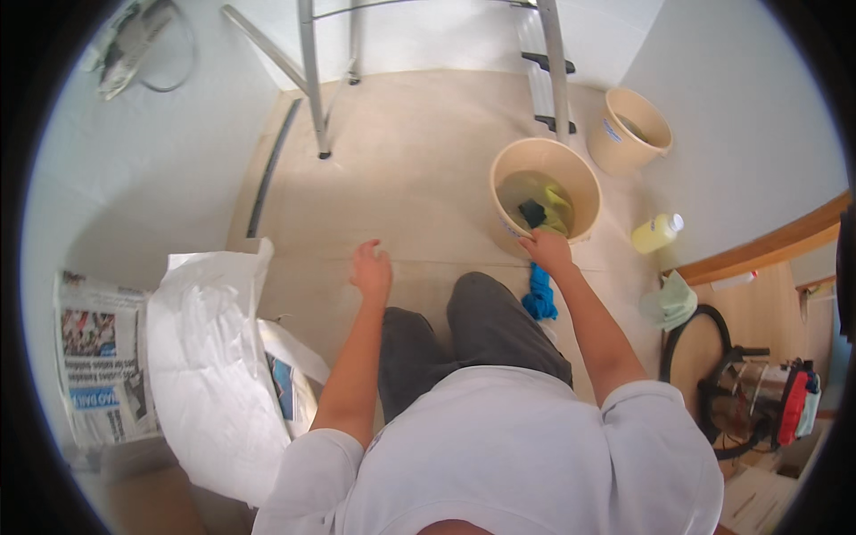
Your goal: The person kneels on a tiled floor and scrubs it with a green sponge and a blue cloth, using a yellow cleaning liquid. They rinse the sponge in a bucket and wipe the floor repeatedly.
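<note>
My right hand (548,251) is at the near rim of a beige plastic bucket (499,221) that holds murky water. Inside the bucket lie a yellow-green cloth (556,200) and a dark piece (532,212); part of the cloth is right by my fingers, and whether they grip it or the rim is not clear. My left hand (372,267) hovers over the beige floor with its fingers apart and nothing in it. A crumpled blue cloth (540,294) lies on the floor just below the bucket, beside my knee.
Behind the bucket stand a second beige bucket (612,144) and a metal stepladder (554,73). A bottle of yellow liquid (657,233), a pale green cloth (675,301) and a vacuum cleaner (749,398) are at right. White sheeting (207,374) and newspaper (100,374) lie at left.
</note>
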Demonstrator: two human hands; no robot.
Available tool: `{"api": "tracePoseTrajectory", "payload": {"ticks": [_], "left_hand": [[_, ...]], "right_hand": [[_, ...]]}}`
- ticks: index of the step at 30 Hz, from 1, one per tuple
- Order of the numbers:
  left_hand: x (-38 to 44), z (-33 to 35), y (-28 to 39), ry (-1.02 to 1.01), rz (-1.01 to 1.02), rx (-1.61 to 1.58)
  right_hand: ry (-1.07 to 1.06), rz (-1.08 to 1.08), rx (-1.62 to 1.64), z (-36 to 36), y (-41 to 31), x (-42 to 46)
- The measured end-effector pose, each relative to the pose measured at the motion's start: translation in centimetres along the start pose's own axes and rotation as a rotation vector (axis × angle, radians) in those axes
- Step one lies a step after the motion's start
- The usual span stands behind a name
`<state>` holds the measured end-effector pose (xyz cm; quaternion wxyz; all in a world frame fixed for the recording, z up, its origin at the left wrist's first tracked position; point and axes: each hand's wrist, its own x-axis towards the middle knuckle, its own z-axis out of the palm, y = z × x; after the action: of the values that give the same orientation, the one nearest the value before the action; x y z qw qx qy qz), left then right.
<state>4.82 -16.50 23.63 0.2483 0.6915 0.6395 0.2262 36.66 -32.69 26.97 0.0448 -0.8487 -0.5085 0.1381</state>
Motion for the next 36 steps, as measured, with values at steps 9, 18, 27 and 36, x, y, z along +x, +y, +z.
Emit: {"api": "tracePoseTrajectory", "payload": {"ticks": [9,18,27,36], "left_hand": [[-3.9,-1.9,1.5,-0.258,0.029,0.071],[-7.1,-1.3,-0.4,-0.326,-0.073,-0.119],[-5.4,-1.0,1.4,-0.406,-0.064,-0.048],[-5.7,2.1,4.1,-0.262,0.050,-0.194]], "right_hand": [[-0.074,-0.135,0.046,0.6,1.6,0.4],[-0.259,0.145,-0.091,8.4,12.6,15.0],[-0.771,-0.222,-0.254,6.9,7.7,15.8],[-0.417,-0.332,0.702,-1.5,8.7,16.5]]}}
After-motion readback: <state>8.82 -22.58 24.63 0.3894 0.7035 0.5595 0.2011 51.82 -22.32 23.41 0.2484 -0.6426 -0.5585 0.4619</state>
